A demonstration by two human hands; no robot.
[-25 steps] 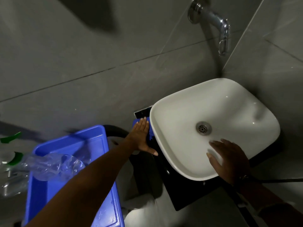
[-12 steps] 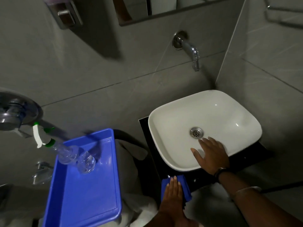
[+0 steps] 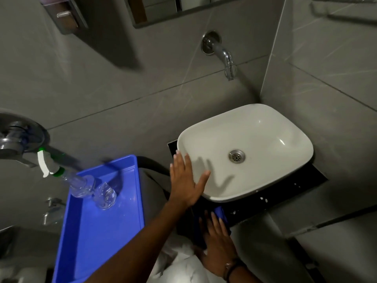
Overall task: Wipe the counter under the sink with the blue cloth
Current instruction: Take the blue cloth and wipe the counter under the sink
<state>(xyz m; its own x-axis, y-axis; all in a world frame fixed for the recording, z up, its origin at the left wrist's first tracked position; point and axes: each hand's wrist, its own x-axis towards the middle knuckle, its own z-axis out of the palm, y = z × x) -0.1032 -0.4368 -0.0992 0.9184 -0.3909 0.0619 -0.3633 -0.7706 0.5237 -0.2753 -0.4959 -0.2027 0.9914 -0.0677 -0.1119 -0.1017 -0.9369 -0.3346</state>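
Note:
The white basin (image 3: 285, 123) sits on a black counter (image 3: 295, 186) in the corner. A blue cloth (image 3: 220, 213) lies on the counter's front left part, just below the basin's front rim. My right hand (image 3: 218, 248), with a dark wristband, presses flat on the cloth and covers most of it. My left hand (image 3: 185, 184) rests flat on the basin's left rim with the fingers spread and holds nothing. White specks dot the counter to the right of the cloth.
A blue tray (image 3: 98, 231) stands left of the basin with a clear spray bottle (image 3: 81, 184) lying in its far end. White fabric (image 3: 183, 266) lies below the hands. A wall tap (image 3: 226, 58) juts out over the basin. Tiled walls close in behind and to the right.
The hands have swapped: my right hand left the basin and now presses the cloth, while my left hand let go of the cloth and moved up to the basin's left rim.

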